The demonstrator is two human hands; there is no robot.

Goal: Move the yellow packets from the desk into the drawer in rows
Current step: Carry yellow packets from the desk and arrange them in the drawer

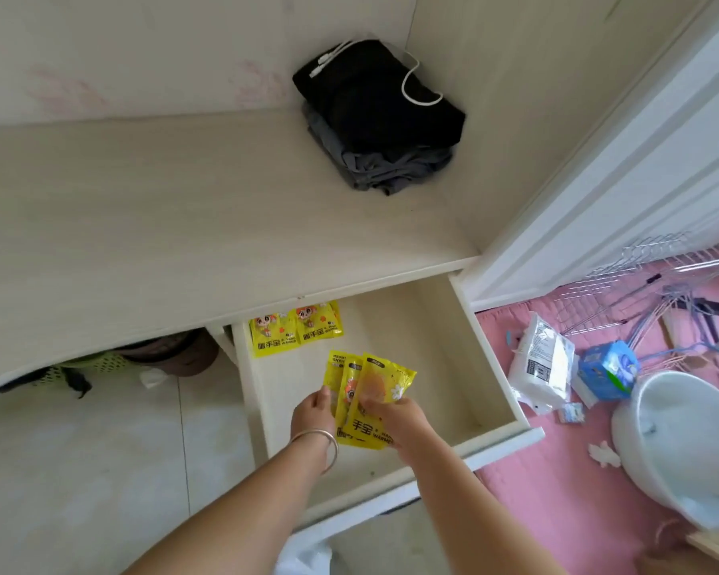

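Yellow foil-like packets [368,392] were held fanned out above the open drawer [490,359], gripped between both hands. The left hand [313,417] was closed on the left edge of the bundle, a metal bangle [322,444] seen at its wrist, while the right hand [395,421] was pinched on the lower right part, apparently about to peel one packet from the rest. Two further packets [295,332] had already been laid side by side in the drawer's far left corner, partly tucked under the front edge of the surface [183,226], so a first row was judged to be begun. No packets were seen on the surface itself; only folded dark clothes [382,126] with a white cable [411,83] were found at its far right corner. The packets were judged light, thin and pliable, with a glossy skin likely to slide against its neighbours; a hold at the flat sealed edges was judged best.
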